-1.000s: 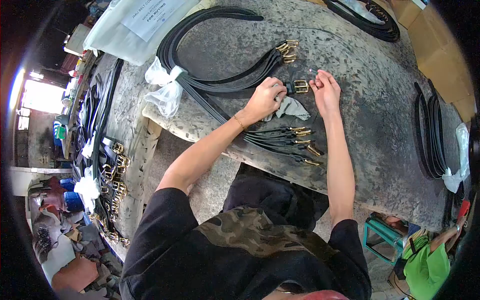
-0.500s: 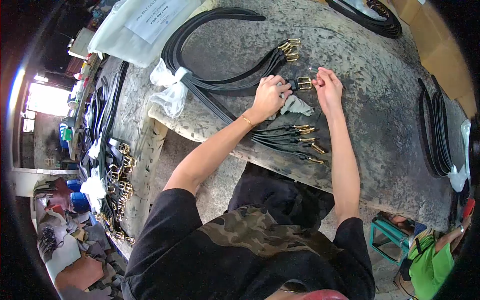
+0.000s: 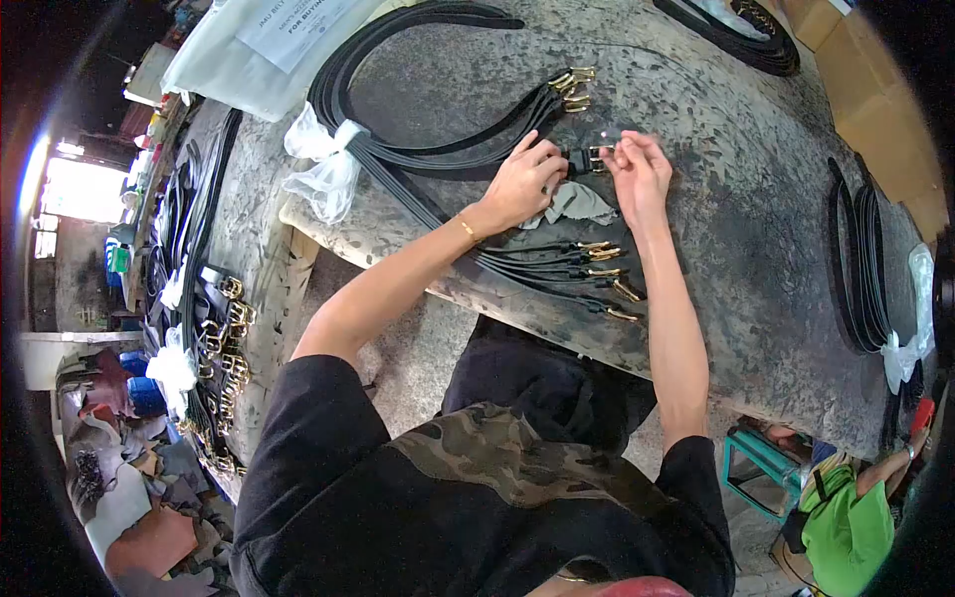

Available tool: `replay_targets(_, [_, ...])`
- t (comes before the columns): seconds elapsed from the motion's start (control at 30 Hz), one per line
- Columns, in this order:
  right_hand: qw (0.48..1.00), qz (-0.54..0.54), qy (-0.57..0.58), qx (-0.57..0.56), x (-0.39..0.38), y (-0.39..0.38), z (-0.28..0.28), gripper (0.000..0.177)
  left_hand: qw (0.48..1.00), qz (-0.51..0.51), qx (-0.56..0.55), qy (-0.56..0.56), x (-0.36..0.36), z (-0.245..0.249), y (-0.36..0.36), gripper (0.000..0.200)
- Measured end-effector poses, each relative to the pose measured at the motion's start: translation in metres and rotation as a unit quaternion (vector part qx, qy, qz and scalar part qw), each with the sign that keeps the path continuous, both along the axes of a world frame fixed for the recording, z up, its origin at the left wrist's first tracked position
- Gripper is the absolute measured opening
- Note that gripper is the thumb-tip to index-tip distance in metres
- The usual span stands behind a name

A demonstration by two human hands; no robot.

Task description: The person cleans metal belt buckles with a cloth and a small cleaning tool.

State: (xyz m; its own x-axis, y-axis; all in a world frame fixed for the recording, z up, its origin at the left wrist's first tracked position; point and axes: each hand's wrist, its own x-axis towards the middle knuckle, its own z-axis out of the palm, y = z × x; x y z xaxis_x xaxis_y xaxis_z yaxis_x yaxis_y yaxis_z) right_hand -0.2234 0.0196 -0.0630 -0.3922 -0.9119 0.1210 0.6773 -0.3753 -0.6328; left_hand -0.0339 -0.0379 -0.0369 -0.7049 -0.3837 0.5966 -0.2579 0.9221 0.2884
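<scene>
On the stained table (image 3: 746, 249), my left hand (image 3: 522, 186) covers the black belt (image 3: 579, 162), its grip unclear; my right hand (image 3: 640, 181) pinches something small beside the buckle (image 3: 597, 159). A bright window (image 3: 80, 189) stands far left.

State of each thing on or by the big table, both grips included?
Black belt: laid out, partly covered
Gold buckle: partly hidden
Left grip: bent over black belt
Right grip: bent, near gold buckle
Gray cloth: crumpled
Middle bundle: plastic-tied, curved
Right bundle: plastic-tied, bowed
Top belts: coiled
White bag: closure unclear
</scene>
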Motion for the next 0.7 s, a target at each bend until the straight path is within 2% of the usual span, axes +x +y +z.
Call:
replay_targets(0.03, [1.000, 0.011, 0.017, 0.001, 0.003, -0.002, -0.002, 0.010, 1.000, 0.002, -0.011, 0.005, 0.003, 0.001, 0.001, 0.012])
replay_targets(0.07, [0.998, 0.001, 0.058, 0.021, 0.006, -0.003, 0.000, 0.009, 0.998, 0.013, 0.062, 0.000, 0.005, 0.002, 0.001, 0.010])
replay_targets(0.1, [0.998, 0.001, 0.056, 0.025, 0.009, -0.004, 0.000, 0.009, 0.998, 0.013, 0.066, -0.002, 0.005, 0.003, 0.001, 0.010])
replay_targets(0.17, [0.970, -0.052, 0.213, 0.108, 0.013, -0.005, 0.001, 0.008, 0.984, 0.035, 0.177, -0.003, 0.005, 0.002, 0.001, 0.010])
replay_targets(0.2, [0.957, -0.069, 0.268, 0.088, 0.014, -0.007, -0.005, 0.006, 0.982, 0.038, 0.183, -0.005, 0.005, 0.002, 0.001, 0.010])
replay_targets(0.23, [0.957, -0.066, 0.267, 0.094, 0.015, -0.007, -0.008, 0.006, 0.982, 0.026, 0.188, 0.006, 0.005, 0.002, 0.000, 0.009])
replay_targets(0.3, [0.916, -0.057, 0.378, 0.118, 0.017, -0.003, -0.002, 0.004, 0.981, 0.016, 0.195, 0.014, 0.005, 0.003, -0.001, 0.009])
replay_targets(0.37, [0.912, -0.074, 0.383, 0.126, 0.021, -0.002, 0.005, 0.006, 0.978, 0.016, 0.205, 0.023, 0.004, 0.004, -0.002, 0.008])
replay_targets(0.43, [0.879, -0.072, 0.452, 0.132, 0.021, 0.000, 0.007, 0.009, 0.979, 0.015, 0.203, 0.026, 0.003, 0.003, -0.003, 0.008])
replay_targets(0.47, [0.880, -0.068, 0.451, 0.134, 0.022, 0.000, 0.007, 0.009, 0.980, 0.016, 0.197, 0.029, 0.004, 0.002, -0.003, 0.008])
replay_targets(0.7, [0.840, -0.103, 0.525, 0.089, 0.029, 0.001, 0.016, 0.012, 0.977, 0.016, 0.207, 0.044, 0.005, 0.001, -0.003, 0.009])
